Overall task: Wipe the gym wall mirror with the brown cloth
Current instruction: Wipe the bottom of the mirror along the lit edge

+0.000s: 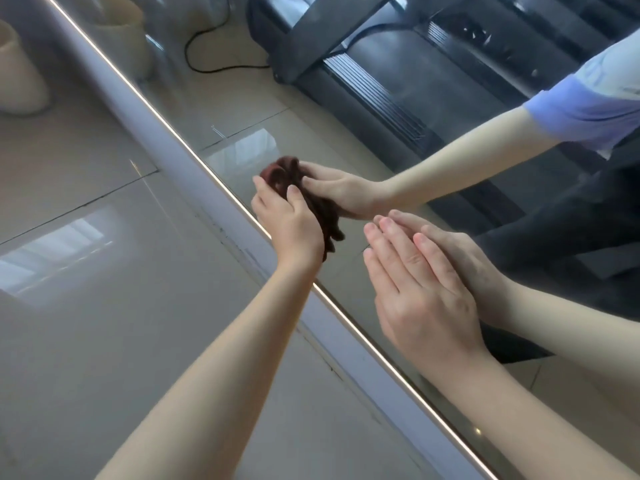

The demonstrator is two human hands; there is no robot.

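Beige floor tiles [86, 306] shine below me, and they run up to a pale strip [166, 161] at the bottom of the gym wall mirror [242, 109]. In the glass I can see a black treadmill [381, 81], a black cable [207, 46] on the floor and a blue sleeve [588, 109]. A cream pot [17, 74] stands on the tiles at the far left, near the mirror. I cannot tell what is inside it. The brown cloth [327, 216] is low on the mirror, just above the bottom edge, and it is all bunched up. Its long side runs the same way as that edge, from upper left to lower right in my view. The left hand [291, 223] holds the cloth against the glass with its fingers curled round it. The right hand [419, 292] is just beside it, flat on the mirror, with straight fingers close together and nothing in it.
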